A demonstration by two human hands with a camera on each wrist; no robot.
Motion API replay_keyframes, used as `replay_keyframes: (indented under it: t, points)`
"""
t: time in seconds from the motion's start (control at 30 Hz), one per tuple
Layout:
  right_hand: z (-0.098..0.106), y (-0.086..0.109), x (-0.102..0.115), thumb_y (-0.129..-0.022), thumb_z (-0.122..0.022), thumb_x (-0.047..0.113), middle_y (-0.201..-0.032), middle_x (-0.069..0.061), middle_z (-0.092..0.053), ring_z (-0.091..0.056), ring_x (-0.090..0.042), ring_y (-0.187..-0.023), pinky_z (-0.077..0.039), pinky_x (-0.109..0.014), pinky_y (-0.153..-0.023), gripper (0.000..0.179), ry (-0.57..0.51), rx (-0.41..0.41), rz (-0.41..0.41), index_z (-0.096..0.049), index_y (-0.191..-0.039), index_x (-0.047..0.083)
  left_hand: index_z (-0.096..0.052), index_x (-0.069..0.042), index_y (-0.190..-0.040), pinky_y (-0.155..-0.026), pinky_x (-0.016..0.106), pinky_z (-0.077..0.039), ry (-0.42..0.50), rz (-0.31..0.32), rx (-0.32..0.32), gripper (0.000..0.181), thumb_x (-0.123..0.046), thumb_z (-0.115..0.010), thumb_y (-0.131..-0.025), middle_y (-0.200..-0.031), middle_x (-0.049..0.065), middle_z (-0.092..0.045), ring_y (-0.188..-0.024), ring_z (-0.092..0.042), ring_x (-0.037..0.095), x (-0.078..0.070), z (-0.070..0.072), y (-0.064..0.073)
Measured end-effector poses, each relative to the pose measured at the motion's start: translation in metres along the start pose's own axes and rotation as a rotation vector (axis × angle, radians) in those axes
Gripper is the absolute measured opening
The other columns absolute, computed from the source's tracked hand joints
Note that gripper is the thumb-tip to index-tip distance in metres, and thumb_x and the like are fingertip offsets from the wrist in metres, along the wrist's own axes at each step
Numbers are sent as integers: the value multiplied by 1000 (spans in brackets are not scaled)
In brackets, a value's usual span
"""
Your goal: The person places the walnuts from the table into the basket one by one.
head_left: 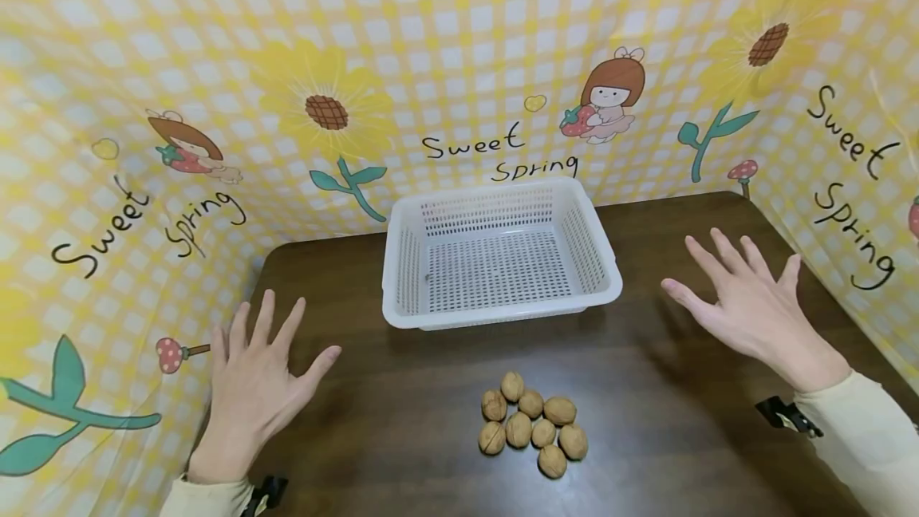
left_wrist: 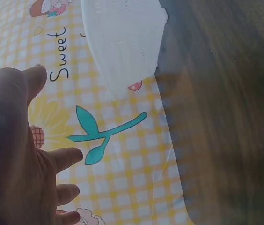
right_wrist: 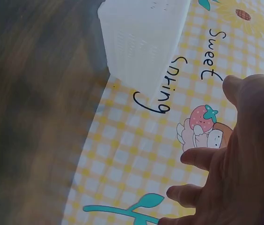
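Several walnuts (head_left: 518, 429) lie in a loose cluster on the brown table, toward its near side. Behind them, near the far edge, stands a white plastic basket (head_left: 500, 316) with perforated walls and nothing inside. My left hand (head_left: 251, 389) hovers left of the basket with its fingers spread, holding nothing. On the other side, my right hand (head_left: 754, 309) is likewise spread and touches neither basket nor walnuts. Each wrist view shows its own hand, the left hand (left_wrist: 19, 140) and the right hand (right_wrist: 244, 150), with one side of the basket beyond. The walnuts show only in the head view.
The dark wooden table (head_left: 402, 429) has rounded far corners. A yellow-and-white checked cloth (head_left: 445, 54) with flowers and lettering rises behind the table and along both sides. Black straps (head_left: 788, 416) sit at the cream sleeve cuffs.
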State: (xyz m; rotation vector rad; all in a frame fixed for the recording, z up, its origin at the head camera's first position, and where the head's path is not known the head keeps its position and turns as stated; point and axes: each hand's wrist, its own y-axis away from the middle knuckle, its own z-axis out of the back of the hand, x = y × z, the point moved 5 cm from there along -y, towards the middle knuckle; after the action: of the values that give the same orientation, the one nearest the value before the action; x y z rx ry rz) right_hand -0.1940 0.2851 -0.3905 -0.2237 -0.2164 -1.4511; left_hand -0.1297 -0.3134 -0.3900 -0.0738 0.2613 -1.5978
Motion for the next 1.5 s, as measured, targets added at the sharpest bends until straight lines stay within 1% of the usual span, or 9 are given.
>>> replay_keyframes:
  t: [0.27, 0.43, 0.53, 0.6, 0.7, 0.87, 1.07, 1.23, 1.5]
  points:
    - [-7, 7, 12, -102, -53, 70, -176, -28, -16, -16, -64, -155, 7, -91, -111, 91, -33, -45, 56, -25, -171, 16, -37, -19, -167, -119, 84, -9, 46, -32, -46, 88, -70, -57, -98, -176, 25, -21, -156, -19, 57, -10, -5, 0]
    - [-12, 25, 33, -97, -75, 50, -164, -27, -44, -45, -57, -143, -34, -79, -112, 80, -145, -168, 202, -48, -160, 8, -39, -15, -165, -116, 81, -23, 223, -98, -88, 77, -51, -64, -102, -175, 24, -25, -155, -28, 56, -35, -19, 6]
    - [-20, 35, 49, -93, -84, 32, -145, -17, -66, -66, -40, -126, -57, -57, -97, 63, -239, -236, 319, -62, -147, 8, -42, -14, -164, -112, 77, -34, 373, -138, -121, 73, -38, -71, -101, -173, 20, -33, -153, -35, 51, -52, -28, 7]
    - [-30, 39, 59, -91, -85, 22, -127, -7, -76, -74, -24, -106, -62, -41, -82, 53, -328, -232, 385, -68, -140, 10, -44, -16, -163, -111, 73, -38, 460, -153, -151, 71, -30, -74, -100, -170, 15, -39, -151, -39, 46, -62, -34, 6]
    - [-48, 45, 72, -91, -85, 14, -106, 4, -79, -71, -6, -80, -57, -27, -64, 47, -509, -136, 445, -71, -135, 16, -50, -18, -159, -109, 56, -46, 575, -162, -201, 67, -21, -76, -98, -165, 7, -48, -146, -50, 36, -70, -41, -1]
    - [-84, 53, 89, -92, -84, 13, -93, 4, -76, -64, 0, -67, -54, -26, -57, 48, -745, 114, 495, -68, -137, 19, -60, -12, -150, -96, 19, -50, 741, -188, -270, 58, -9, -78, -95, -155, 7, -59, -127, -63, 24, -76, -57, -17]
    - [-120, 52, 97, -94, -83, 14, -111, -12, -77, -62, -2, -68, -50, -24, -53, 48, -879, 305, 510, -66, -138, 5, -67, -6, -141, -86, 35, -58, 819, -190, -303, 49, -5, -77, -94, -148, 9, -64, -123, -65, 18, -78, -74, -28]
    - [-135, 49, 101, -94, -83, 18, -106, -9, -77, -63, -1, -71, -51, -23, -56, 45, -895, 365, 493, -68, -134, 5, -73, -1, -130, -88, 22, -56, 902, -183, -359, 38, 2, -76, -92, -141, 15, -67, -123, -64, 13, -80, -82, -32]
    - [-141, 47, 105, -93, -84, 22, -92, -1, -75, -63, 1, -71, -51, -21, -58, 42, -846, 365, 507, -71, -130, 7, -81, -4, -108, -98, 15, -44, 897, -153, -443, 22, -1, -82, -86, -131, 16, -70, -121, -65, 34, -86, -87, -36]
